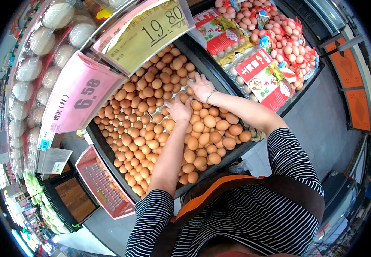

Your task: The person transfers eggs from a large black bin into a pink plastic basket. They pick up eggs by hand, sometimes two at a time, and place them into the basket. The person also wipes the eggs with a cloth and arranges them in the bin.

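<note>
Brown eggs fill a large black display bin in front of me. Many on the left sit in rows on pale egg trays; those nearest me are heaped loosely. My left hand lies palm down over eggs near the bin's middle, its fingers bent among them. Farther up and to the right, my right hand reaches onto eggs by the bin's right wall, with a bracelet at the wrist. Pale tray surface shows between the hands. The fingertips are partly hidden, so whether either hand grips an egg is unclear.
Price cards hang over the bin's upper left, beside wrapped packs of pale eggs. A pink plastic basket holding eggs adjoins the left side. Boxed eggs and red net bags of eggs stand right of the bin.
</note>
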